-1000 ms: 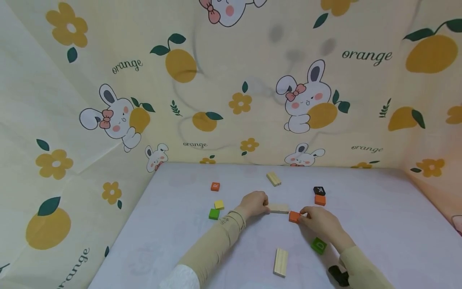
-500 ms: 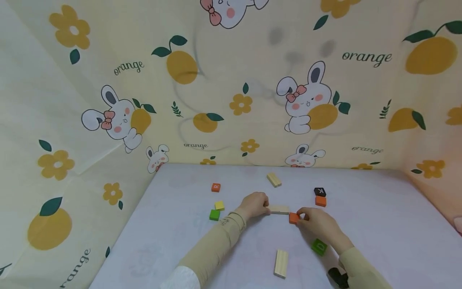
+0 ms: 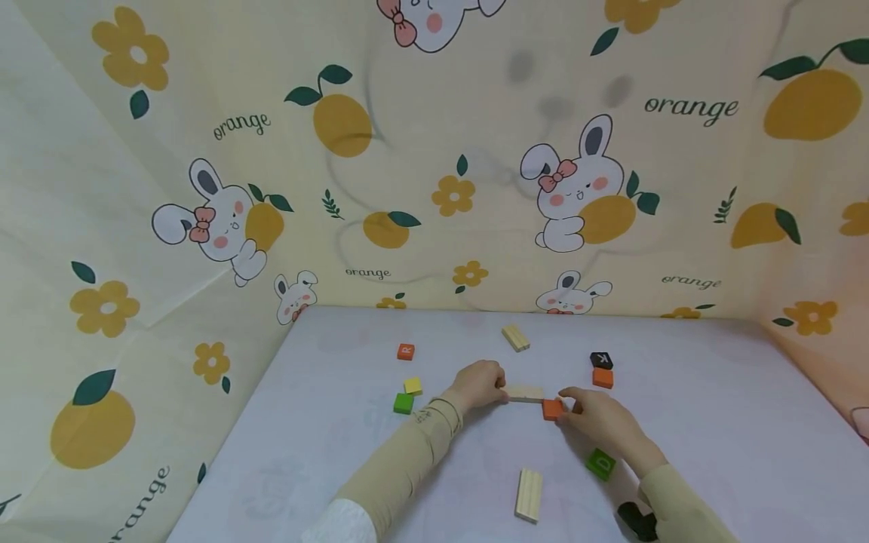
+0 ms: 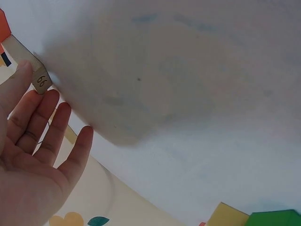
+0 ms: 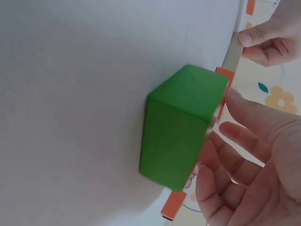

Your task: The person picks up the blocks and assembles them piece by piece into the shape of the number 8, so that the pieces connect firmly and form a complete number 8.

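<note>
The left hand [image 3: 478,383] pinches the left end of a pale wooden plank [image 3: 526,394] between thumb and fingers, its outer fingers spread; the right hand [image 3: 604,418] seems to pinch a small orange block [image 3: 552,409] between thumb and forefinger, the others loosely bent. The block sits at the plank's right end on the table [image 3: 285,422], though whether they touch I cannot tell. An uneven push from the right could skew the plank, and a dragging right sleeve [image 3: 679,501] could shift the black piece [image 3: 635,520] or green D block [image 3: 600,464]
</note>
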`<state>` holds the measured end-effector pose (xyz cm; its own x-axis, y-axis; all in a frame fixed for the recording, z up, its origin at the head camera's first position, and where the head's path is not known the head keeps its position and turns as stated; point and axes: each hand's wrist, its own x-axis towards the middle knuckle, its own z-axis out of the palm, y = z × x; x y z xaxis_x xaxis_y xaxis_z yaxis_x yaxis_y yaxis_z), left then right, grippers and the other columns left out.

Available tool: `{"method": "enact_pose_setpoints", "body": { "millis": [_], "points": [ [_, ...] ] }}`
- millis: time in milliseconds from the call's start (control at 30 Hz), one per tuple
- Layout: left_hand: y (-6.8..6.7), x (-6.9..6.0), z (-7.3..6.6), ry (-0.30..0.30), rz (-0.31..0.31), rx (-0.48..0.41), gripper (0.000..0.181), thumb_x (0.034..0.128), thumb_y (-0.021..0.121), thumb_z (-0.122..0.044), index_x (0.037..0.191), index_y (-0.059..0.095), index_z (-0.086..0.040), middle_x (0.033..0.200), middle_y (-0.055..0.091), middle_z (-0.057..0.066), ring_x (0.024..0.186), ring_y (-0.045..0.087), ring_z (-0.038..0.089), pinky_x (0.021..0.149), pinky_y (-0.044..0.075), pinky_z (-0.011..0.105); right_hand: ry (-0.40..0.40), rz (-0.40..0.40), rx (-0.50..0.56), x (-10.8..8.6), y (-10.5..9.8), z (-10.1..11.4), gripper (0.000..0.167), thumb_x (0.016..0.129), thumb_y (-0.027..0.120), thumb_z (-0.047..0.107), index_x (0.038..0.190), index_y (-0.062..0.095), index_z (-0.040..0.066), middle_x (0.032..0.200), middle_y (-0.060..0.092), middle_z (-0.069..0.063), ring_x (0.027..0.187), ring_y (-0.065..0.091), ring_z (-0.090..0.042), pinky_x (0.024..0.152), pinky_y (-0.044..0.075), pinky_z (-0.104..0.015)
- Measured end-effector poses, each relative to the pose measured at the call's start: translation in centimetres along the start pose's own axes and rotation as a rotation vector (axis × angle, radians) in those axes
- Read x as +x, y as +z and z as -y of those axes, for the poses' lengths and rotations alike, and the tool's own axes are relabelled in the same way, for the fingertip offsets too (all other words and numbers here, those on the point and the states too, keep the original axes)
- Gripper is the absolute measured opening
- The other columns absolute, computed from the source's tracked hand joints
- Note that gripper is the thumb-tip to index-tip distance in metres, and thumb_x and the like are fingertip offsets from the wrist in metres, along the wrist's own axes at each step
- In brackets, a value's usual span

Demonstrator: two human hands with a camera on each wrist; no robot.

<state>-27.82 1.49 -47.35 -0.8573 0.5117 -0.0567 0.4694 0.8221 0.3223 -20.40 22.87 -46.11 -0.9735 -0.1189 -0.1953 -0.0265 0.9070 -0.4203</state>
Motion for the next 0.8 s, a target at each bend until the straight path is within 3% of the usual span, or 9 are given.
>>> {"method": "enact_pose_setpoints", "body": {
  "millis": [267, 567, 800],
  "points": [
    [0.0, 0.0, 0.0, 0.004, -0.008, 0.009, 0.019, 0.0783, 0.074, -0.03, 0.081, 0.068, -0.012, 0.073, 0.058, -0.006, 0.062, 0.044, 0.005, 0.055, 0.036, 0.017, 0.006, 0.071, 0.029, -1.5, -1.4, -0.9, 0.029, 0.085, 0.065, 0.026, 0.11, 0.063, 0.011, 0.089, 0.062, -0.003, 0.075, 0.052, -0.015, 0.063, 0.045, -0.032],
    [-0.1, -0.2, 0.0, -0.006, -0.004, -0.009, 0.019, 0.0786, 0.073, -0.03, 0.081, 0.067, -0.012, 0.075, 0.059, -0.005, 0.064, 0.044, 0.005, 0.056, 0.036, 0.017, -0.164, 0.071, 0.043, -4.2, -2.2, -3.3, 0.019, 0.083, 0.068, 0.024, 0.097, 0.066, 0.013, 0.081, 0.061, 0.004, 0.071, 0.051, -0.009, 0.061, 0.042, -0.025],
    [0.0, -0.2, -0.1, -0.004, -0.012, -0.017, 0.019, 0.0778, 0.074, -0.029, 0.08, 0.067, -0.012, 0.074, 0.058, -0.006, 0.064, 0.044, 0.005, 0.056, 0.036, 0.017, -0.095, 0.067, 0.046, -6.1, -2.4, -3.8, 0.021, 0.08, 0.069, 0.035, 0.087, 0.065, 0.016, 0.08, 0.061, 0.005, 0.072, 0.051, -0.009, 0.064, 0.042, -0.027]
  ]
}}
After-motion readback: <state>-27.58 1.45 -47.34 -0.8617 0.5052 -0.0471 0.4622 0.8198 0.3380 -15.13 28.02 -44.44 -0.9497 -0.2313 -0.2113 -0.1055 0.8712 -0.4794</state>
